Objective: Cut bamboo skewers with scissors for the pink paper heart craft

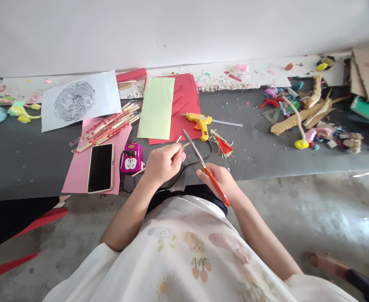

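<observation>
My left hand (163,163) is closed in a pinch on a thin wooden stick (184,145), holding it level above the front edge of the grey table (20,155). My right hand (218,180) grips orange-handled scissors (205,165). Their metal blades point up and left, and they meet the stick's right end. Just behind the hands lie a yellow glue gun (200,122) and a small red and straw tassel (222,144). A black cable (187,167) runs under my hands.
A phone (100,167) lies on pink paper (77,167) beside a magenta power socket (132,158). Several sticks (108,126), a printed dragon sheet (77,100), green paper (157,107) on red paper (187,94), and craft scraps (304,113) at right fill the table.
</observation>
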`<state>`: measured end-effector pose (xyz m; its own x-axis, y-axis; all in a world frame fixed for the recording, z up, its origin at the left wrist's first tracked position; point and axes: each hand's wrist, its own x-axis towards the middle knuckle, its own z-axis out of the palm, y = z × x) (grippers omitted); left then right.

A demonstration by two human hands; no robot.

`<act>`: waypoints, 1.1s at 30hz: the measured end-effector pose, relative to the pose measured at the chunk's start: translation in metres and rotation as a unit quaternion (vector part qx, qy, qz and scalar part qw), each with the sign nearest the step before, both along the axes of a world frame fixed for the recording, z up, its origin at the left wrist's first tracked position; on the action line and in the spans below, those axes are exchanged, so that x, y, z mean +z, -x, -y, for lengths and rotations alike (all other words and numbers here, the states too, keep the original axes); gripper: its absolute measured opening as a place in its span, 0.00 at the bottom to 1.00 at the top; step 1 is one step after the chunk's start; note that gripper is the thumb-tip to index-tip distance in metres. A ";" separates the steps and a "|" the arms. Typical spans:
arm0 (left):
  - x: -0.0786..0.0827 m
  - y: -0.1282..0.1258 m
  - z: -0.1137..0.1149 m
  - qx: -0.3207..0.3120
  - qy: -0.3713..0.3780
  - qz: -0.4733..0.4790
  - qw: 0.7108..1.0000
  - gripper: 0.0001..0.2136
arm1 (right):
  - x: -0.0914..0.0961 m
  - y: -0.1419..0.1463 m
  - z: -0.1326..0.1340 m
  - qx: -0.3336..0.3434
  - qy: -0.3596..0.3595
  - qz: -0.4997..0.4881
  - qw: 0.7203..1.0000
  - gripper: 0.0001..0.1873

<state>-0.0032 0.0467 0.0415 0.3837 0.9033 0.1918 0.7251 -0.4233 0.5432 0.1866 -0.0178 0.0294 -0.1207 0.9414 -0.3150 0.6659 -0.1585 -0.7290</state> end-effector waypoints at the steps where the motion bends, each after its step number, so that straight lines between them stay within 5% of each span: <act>1: -0.001 0.000 0.001 0.003 -0.002 0.005 1.000 0.13 | 0.001 0.001 0.001 0.003 -0.011 0.022 1.000 0.24; 13: -0.015 -0.006 0.012 0.001 -0.108 0.140 0.984 0.09 | 0.015 0.007 0.005 0.025 -0.162 0.171 0.972 0.26; 21: -0.015 -0.005 0.013 -0.023 -0.159 0.103 0.982 0.08 | 0.017 0.005 0.007 0.033 -0.125 0.171 0.977 0.23; 33: -0.020 -0.004 0.012 -0.033 -0.100 0.077 0.991 0.09 | 0.009 0.008 0.005 -0.034 -0.113 0.128 0.985 0.23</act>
